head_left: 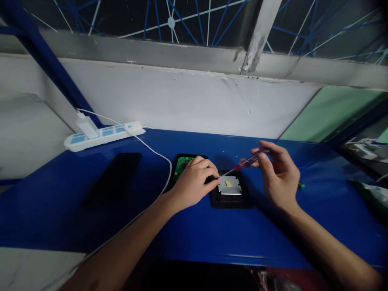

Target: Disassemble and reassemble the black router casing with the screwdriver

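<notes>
My right hand (280, 173) is closed around the clear and red handle of a screwdriver (250, 159), whose thin shaft slants down to the left. Its tip meets the upper left corner of a silver metal plate (235, 187) with a small yellowish pad on it. The plate sits in a black housing (232, 202). My left hand (197, 178) has its fingertips pressed together at that same corner, beside the screwdriver tip; whatever they pinch is too small to make out. Behind my left hand, partly covered by it, is a green circuit board (180, 165) in a black case.
A white power strip (104, 135) with a plugged-in charger lies at the back left, and its white cable (165, 158) runs past my left forearm. A dark flat object or shadow is on the blue table (194, 238). A dark-and-white bag (372, 194) lies at the right edge.
</notes>
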`<state>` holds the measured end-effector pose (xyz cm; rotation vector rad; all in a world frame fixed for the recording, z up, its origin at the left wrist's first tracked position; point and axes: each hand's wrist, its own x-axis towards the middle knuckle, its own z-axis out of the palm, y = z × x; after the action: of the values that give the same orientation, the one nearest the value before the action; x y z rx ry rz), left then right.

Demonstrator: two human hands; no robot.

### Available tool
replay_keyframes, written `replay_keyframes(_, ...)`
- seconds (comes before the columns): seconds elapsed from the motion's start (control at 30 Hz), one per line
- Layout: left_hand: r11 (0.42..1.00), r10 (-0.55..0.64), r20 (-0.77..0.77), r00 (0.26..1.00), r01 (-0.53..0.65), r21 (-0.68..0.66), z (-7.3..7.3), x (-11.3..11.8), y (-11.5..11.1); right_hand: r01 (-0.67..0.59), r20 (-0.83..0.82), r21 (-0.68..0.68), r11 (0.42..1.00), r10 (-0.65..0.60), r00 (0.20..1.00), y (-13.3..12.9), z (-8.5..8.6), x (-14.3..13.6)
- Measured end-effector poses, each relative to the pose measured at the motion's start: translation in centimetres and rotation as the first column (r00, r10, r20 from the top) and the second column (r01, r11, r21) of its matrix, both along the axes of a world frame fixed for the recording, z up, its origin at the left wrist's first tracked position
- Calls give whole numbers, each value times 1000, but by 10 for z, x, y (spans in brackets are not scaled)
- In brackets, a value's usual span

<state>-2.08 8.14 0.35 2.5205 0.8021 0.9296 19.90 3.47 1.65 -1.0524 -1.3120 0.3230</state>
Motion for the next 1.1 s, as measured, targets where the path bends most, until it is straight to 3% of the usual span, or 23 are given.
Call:
replay_keyframes(0.57, 998, 0, -68, 998, 5, 63, -1, 3, -3, -46, 41, 87, 995, 43, 998, -5, 5, -4)
replay_keyframes(1.1, 998, -28, -65, 998, 31, 56, 0, 5, -4, -86, 113, 88, 992, 76, 991, -7, 4, -3)
